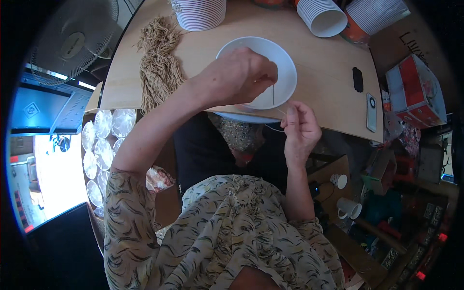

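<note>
Left hand [246, 75] is closed up over the bowl, fingertips pinching what looks like a thin strand [273, 95] that hangs down inside it. Right hand [300, 129] is just beside the near rim, fingers curled, but I can't tell if it's gripping anything. The white bowl [288, 72] sits at the table edge. Left of it there's a pile of tan string [162, 63], with stacked paper cups [200, 14] further back.

Caged fan [73, 45], mug [348, 209] (white).
</note>
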The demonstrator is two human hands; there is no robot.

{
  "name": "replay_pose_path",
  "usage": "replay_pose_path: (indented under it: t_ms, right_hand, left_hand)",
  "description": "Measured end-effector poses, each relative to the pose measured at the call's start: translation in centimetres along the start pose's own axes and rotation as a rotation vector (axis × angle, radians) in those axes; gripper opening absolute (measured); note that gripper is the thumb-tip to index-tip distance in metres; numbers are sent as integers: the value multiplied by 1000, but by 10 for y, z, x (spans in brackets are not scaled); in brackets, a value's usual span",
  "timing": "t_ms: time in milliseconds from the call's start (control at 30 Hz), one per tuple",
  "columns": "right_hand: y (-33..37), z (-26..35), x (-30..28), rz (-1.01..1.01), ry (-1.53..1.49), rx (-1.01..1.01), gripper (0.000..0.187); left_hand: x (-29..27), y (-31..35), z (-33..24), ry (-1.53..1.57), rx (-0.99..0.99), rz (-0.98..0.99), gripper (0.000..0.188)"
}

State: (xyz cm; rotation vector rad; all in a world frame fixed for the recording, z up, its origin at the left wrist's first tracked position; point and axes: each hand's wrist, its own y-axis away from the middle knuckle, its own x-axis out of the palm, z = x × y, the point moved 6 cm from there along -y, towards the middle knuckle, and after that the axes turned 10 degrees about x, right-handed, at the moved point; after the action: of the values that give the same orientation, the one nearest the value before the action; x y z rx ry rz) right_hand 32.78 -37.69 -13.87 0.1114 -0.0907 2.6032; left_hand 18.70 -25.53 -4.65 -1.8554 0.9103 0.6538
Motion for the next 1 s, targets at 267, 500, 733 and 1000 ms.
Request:
replay_pose_path:
  t_ms: [267,500,733,1000]
  right_hand:
    - [-17,28,11,173,100,-65,18]
    - [-24,37,-7,8,116,-165,15]
    - [-25,44,-35,-46,-321,91,17]
    - [-33,46,-42,134,-348,158,18]
  left_hand:
    - [2,-9,-30,158,122,-34,19]
    - [19,15,-17,-21,-174,101,21]
    - [10,21,-11,-45,-240,74,16]
    - [5,26,2,-17,-273,89,14]
